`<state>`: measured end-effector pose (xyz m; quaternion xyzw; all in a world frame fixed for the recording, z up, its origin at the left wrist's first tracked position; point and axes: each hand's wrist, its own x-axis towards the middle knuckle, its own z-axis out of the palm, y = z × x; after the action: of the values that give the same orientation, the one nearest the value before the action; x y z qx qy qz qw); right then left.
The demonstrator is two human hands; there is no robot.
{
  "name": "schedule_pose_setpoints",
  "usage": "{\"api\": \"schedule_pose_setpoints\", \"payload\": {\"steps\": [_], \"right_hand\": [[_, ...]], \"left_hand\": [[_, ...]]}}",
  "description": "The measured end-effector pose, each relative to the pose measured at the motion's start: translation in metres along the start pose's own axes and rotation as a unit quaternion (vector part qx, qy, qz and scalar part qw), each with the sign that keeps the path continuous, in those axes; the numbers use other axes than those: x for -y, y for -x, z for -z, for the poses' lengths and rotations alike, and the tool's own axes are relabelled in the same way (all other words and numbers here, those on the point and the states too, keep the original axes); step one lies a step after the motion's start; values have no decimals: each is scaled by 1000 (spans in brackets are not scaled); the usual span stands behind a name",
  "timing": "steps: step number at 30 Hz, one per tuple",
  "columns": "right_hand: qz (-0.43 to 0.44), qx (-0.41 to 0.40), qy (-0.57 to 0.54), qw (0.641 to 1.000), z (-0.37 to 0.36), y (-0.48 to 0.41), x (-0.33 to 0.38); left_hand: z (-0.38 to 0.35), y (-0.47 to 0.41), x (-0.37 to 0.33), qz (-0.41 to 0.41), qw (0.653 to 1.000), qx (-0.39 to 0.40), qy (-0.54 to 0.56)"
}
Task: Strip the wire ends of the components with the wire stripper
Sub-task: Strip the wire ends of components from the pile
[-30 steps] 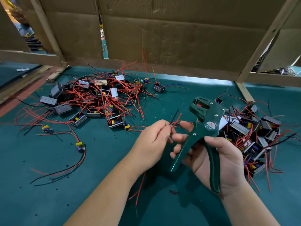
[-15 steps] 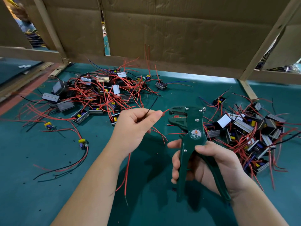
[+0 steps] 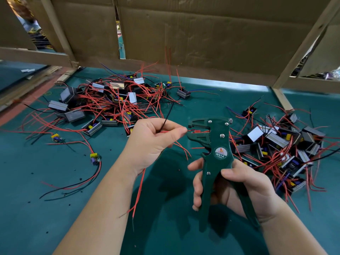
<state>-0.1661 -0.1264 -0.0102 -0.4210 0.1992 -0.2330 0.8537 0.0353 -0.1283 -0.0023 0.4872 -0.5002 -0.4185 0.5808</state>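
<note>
Grips the wire stripper (image 3: 219,153) upright in the right hand (image 3: 242,186), fingers curled round both green handles, head turned left with the jaws parted. Pinches a red wire (image 3: 189,130) between thumb and forefinger of the left hand (image 3: 152,144), tip fed sideways to the mouth of the head; touching or just inside, cannot tell. Holds a black wire (image 3: 166,117) in the same pinch, slanting up and away, with more red leads (image 3: 140,188) hanging below the wrist toward the tabletop (image 3: 46,218). Works with both hands raised over the tabletop, near each other but apart. Flanked by a tangled left pile of components (image 3: 114,102) and a right pile (image 3: 281,142), the latter just beside the right hand. Room to move in the teal gap between the piles and along the near side. Hemmed at the far edge by a cardboard wall (image 3: 202,43) and a wooden post (image 3: 280,100).
</note>
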Motion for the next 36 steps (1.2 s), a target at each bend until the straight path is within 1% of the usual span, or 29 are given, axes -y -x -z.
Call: {"api": "schedule_pose_setpoints", "payload": {"steps": [4,11,19,32,36], "right_hand": [[3,1,13,1000,1,1,-1],[0,-24,37,999,4,1,-4],[-3,-32,62,998,5,2,-3],[-13,-29,60,998,7,3,-5],[-14,-40,63,997,6,2,-5]], "left_hand": [[1,1,-1,-3,1000,0,-1],[3,2,-2,15,1000,16,8],[7,1,0,17,999,30,14],[10,1,0,16,999,50,-1],[12,0,1,14,998,52,-14]]}}
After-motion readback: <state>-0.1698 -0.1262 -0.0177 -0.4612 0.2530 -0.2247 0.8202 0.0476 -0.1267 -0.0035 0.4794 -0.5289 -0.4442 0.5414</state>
